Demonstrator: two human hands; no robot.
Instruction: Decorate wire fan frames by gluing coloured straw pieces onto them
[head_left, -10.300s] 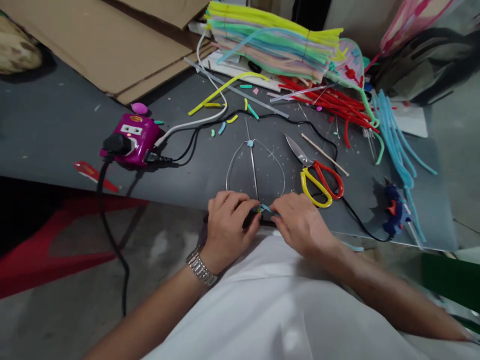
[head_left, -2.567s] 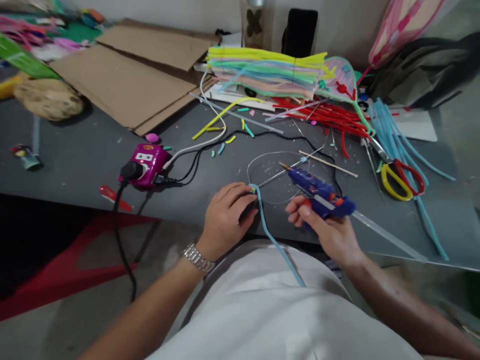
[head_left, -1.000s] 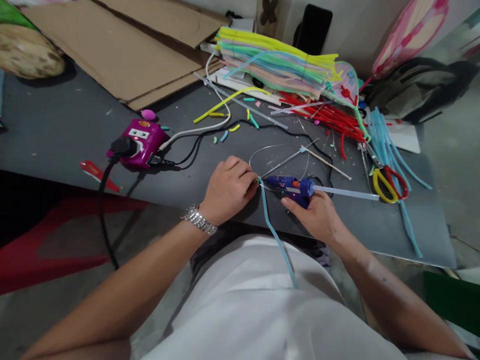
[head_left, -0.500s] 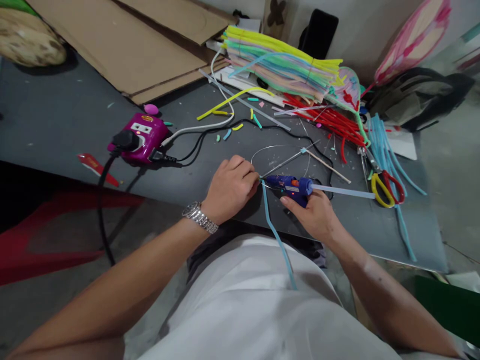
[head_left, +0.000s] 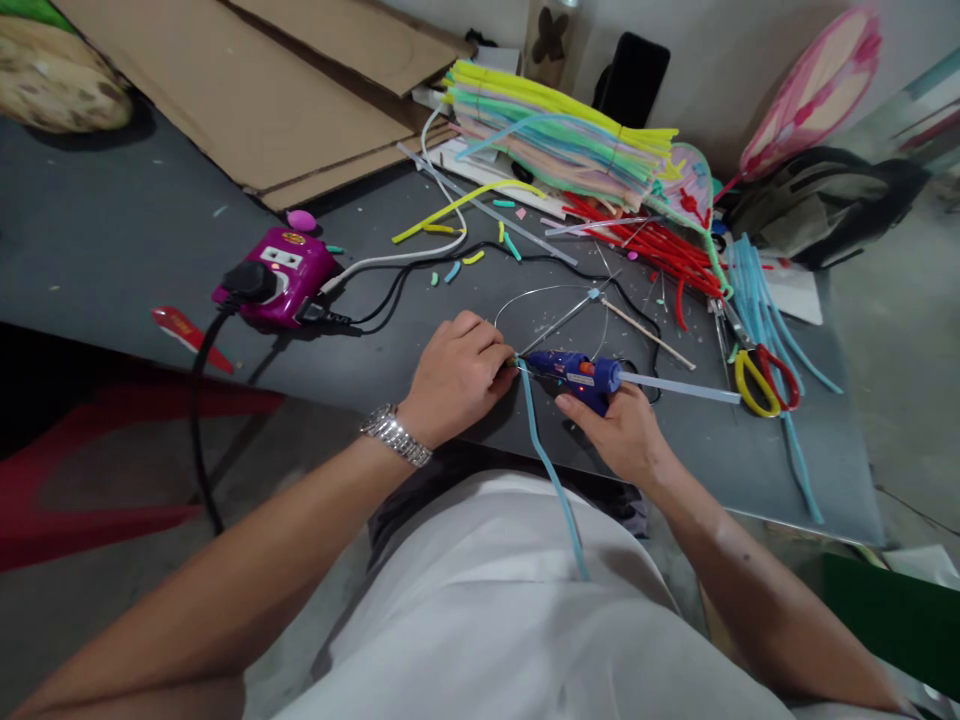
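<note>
My left hand [head_left: 463, 378] pinches the upper end of a blue pipe cleaner [head_left: 550, 462] together with a thin wire frame [head_left: 559, 322]. The pipe cleaner hangs down onto the white shirt. My right hand [head_left: 626, 432] is wrapped round a dark blue glue gun [head_left: 574, 370], whose small red light is lit. A long translucent glue stick [head_left: 679, 388] sticks out of its back. The gun's nozzle points left, right at the fingertips of my left hand; whether it touches the pipe cleaner is hard to tell. A wooden stick [head_left: 649, 335] extends from the frame's small blue joint.
A purple power socket [head_left: 281, 275] with black cables stands at left, near a red cutter [head_left: 191, 338]. Bundled pipe cleaners [head_left: 562, 135] and cardboard [head_left: 300, 110] lie at the back. Scissors [head_left: 765, 380] and loose blue pipe cleaners [head_left: 757, 300] lie at right. Coloured scraps dot the grey table.
The view has shifted slightly, so things on the right appear a little further left. Both hands keep their grip, and the glue gun stays at the left fingertips.
</note>
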